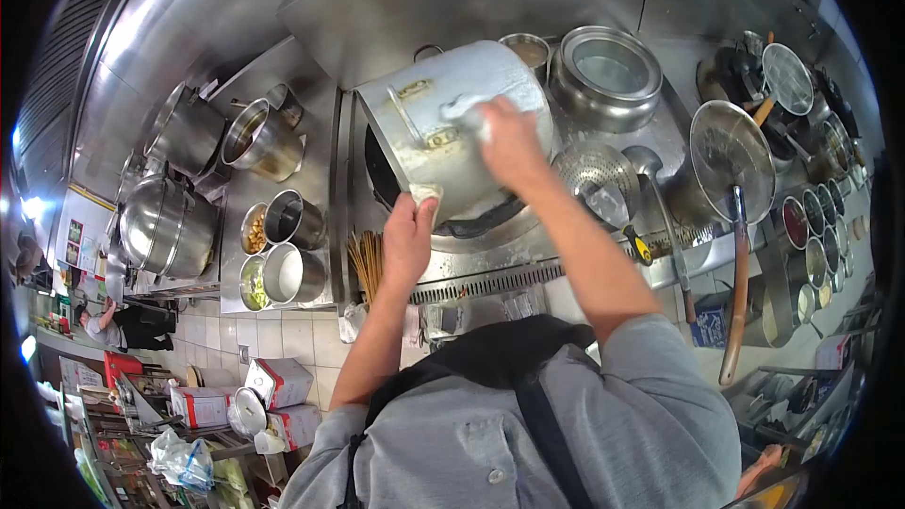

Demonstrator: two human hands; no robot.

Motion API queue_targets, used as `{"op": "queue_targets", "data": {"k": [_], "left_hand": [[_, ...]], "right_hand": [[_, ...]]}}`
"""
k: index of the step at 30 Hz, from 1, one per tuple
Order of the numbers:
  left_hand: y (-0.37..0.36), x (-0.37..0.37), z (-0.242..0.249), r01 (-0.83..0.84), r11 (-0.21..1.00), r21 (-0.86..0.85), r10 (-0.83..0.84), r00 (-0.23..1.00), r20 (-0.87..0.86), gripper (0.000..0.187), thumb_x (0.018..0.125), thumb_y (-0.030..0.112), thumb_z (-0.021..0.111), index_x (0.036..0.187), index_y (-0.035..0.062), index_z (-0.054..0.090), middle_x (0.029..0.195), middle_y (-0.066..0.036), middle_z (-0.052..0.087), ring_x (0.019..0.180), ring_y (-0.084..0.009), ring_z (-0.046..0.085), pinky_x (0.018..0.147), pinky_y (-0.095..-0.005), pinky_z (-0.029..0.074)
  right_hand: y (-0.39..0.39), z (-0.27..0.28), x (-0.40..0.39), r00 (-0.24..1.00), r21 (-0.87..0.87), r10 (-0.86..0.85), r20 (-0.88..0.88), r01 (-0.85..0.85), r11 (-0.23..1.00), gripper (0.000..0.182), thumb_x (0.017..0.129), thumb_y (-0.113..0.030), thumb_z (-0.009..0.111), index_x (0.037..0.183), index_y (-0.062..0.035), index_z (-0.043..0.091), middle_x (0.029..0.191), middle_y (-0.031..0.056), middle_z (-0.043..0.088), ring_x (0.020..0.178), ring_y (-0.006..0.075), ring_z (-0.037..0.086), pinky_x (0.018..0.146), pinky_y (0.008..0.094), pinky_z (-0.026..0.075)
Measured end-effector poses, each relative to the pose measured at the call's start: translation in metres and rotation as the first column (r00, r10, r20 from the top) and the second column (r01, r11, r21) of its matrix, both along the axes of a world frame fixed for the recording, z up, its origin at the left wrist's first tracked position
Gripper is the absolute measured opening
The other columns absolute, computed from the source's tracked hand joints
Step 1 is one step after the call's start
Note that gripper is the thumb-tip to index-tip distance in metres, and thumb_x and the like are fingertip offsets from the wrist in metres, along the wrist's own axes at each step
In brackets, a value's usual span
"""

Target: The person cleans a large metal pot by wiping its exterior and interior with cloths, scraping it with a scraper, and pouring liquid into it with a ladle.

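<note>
A large aluminium stockpot [485, 75] lies tipped on its side over a black wok [485, 221] on the stove, its side handle facing me. My left hand [411, 238] is closed at the pot's near rim, with a white cloth [426, 196] between fingers and metal. Against the pot's outer wall, my right hand [512, 143] presses a pale wad that looks like a cloth [474, 119]; blur hides its detail. Whitish wet smears show around it. Just right of the pot are a perforated strainer [594, 170] and a long-handled ladle [650, 174].
A lidless steel pot [608, 108] stands behind right. A large mesh skimmer [732, 160] sticks out over the front edge. Steel containers [290, 273] and deep pots [264, 141] fill the left counter. Bamboo sticks [366, 262] stand near my left forearm. Another person [127, 325] is far left.
</note>
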State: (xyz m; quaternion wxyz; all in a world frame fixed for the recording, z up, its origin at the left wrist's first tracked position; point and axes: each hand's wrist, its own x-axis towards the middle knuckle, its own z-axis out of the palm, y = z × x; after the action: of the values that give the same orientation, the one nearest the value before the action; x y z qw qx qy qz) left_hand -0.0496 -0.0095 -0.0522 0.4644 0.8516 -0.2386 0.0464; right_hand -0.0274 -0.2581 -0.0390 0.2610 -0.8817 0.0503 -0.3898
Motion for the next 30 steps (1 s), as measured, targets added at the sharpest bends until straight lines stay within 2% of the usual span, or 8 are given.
{"op": "queue_targets", "data": {"k": [2, 5, 8, 11, 13, 15, 23, 30], "left_hand": [[-0.003, -0.003, -0.01, 0.004, 0.999, 0.053, -0.003, 1.0, -0.023, 0.03, 0.107, 0.029, 0.064, 0.109, -0.0014, 0.064, 0.096, -0.025, 0.069, 0.089, -0.0443, 0.067, 0.08, -0.0458, 0.052], [-0.012, -0.011, -0.027, 0.045, 0.999, 0.02, -0.046, 0.999, 0.008, 0.032, 0.105, 0.028, 0.066, 0.099, -0.0023, 0.059, 0.092, -0.026, 0.065, 0.089, -0.0478, 0.063, 0.078, -0.0526, 0.049], [-0.016, -0.017, -0.034, 0.009, 0.994, 0.107, -0.01, 1.0, 0.007, 0.034, 0.104, 0.028, 0.067, 0.094, -0.0029, 0.055, 0.091, -0.027, 0.063, 0.092, -0.0493, 0.061, 0.08, -0.0547, 0.048], [-0.017, -0.024, -0.037, 0.005, 0.994, 0.107, -0.015, 0.995, 0.096, 0.032, 0.104, 0.025, 0.067, 0.093, -0.003, 0.055, 0.091, -0.027, 0.063, 0.092, -0.0487, 0.061, 0.081, -0.0542, 0.048], [-0.02, -0.018, -0.041, 0.001, 1.0, 0.024, -0.004, 0.995, 0.102, 0.03, 0.104, 0.023, 0.066, 0.094, -0.0034, 0.057, 0.092, -0.027, 0.063, 0.093, -0.0486, 0.061, 0.082, -0.054, 0.048], [-0.024, -0.014, -0.04, -0.021, 0.998, -0.066, 0.026, 0.997, 0.073, 0.028, 0.104, 0.022, 0.064, 0.096, -0.0038, 0.058, 0.093, -0.027, 0.064, 0.093, -0.0484, 0.061, 0.083, -0.0537, 0.048], [-0.033, 0.03, 0.01, -0.135, 0.983, -0.121, 0.139, 0.99, 0.022, 0.03, 0.107, 0.025, 0.061, 0.102, -0.0051, 0.058, 0.095, -0.03, 0.063, 0.089, -0.0502, 0.062, 0.079, -0.0508, 0.049], [-0.029, 0.04, 0.002, -0.106, 0.985, -0.133, 0.117, 0.99, 0.079, 0.032, 0.105, 0.027, 0.064, 0.105, -0.0044, 0.06, 0.097, -0.031, 0.064, 0.093, -0.0502, 0.064, 0.08, -0.0508, 0.05]], "right_hand": [[-0.046, 0.011, 0.018, 0.973, -0.057, -0.21, -0.098, 0.205, 0.977, 0.03, 0.093, -0.012, 0.056, 0.118, -0.0079, 0.073, 0.12, 0.0166, 0.072, 0.111, 0.0388, 0.069, 0.091, 0.056, 0.052], [-0.095, 0.042, 0.049, 0.951, 0.281, -0.043, -0.306, 0.134, 0.95, 0.031, 0.091, -0.018, 0.063, 0.119, -0.0068, 0.071, 0.118, 0.0172, 0.071, 0.109, 0.0388, 0.069, 0.091, 0.0562, 0.054], [-0.017, 0.011, 0.048, 0.988, -0.073, -0.14, -0.064, 0.135, 0.988, 0.031, 0.09, -0.017, 0.064, 0.119, -0.0062, 0.071, 0.119, 0.0182, 0.069, 0.11, 0.0395, 0.068, 0.092, 0.0564, 0.053], [0.012, 0.025, -0.005, 0.988, -0.031, 0.096, -0.124, -0.101, 0.994, 0.042, 0.088, -0.011, 0.067, 0.128, -0.0018, 0.067, 0.132, 0.0245, 0.067, 0.122, 0.04, 0.066, 0.103, 0.0524, 0.048], [-0.035, 0.017, 0.02, 0.976, -0.011, -0.08, -0.2, 0.079, 0.997, 0.041, 0.089, -0.013, 0.066, 0.128, -0.0004, 0.068, 0.123, 0.0246, 0.071, 0.117, 0.0409, 0.068, 0.101, 0.0511, 0.05], [-0.102, 0.012, 0.054, 0.967, 0.274, -0.028, -0.255, 0.1, 0.956, 0.038, 0.09, -0.016, 0.066, 0.124, 0.0005, 0.07, 0.115, 0.0254, 0.073, 0.113, 0.0427, 0.069, 0.097, 0.0499, 0.052], [0.041, -0.033, -0.019, 0.996, 0.122, 0.056, -0.064, -0.048, 0.991, 0.039, 0.085, -0.005, 0.069, 0.123, -0.0004, 0.067, 0.118, 0.0236, 0.067, 0.115, 0.0477, 0.062, 0.096, 0.0551, 0.049], [0.079, 0.049, 0.005, 0.957, -0.042, 0.291, -0.001, -0.29, 0.956, 0.039, 0.082, -0.002, 0.069, 0.121, -0.0003, 0.069, 0.119, 0.0183, 0.068, 0.112, 0.0404, 0.065, 0.093, 0.0515, 0.046]]}}
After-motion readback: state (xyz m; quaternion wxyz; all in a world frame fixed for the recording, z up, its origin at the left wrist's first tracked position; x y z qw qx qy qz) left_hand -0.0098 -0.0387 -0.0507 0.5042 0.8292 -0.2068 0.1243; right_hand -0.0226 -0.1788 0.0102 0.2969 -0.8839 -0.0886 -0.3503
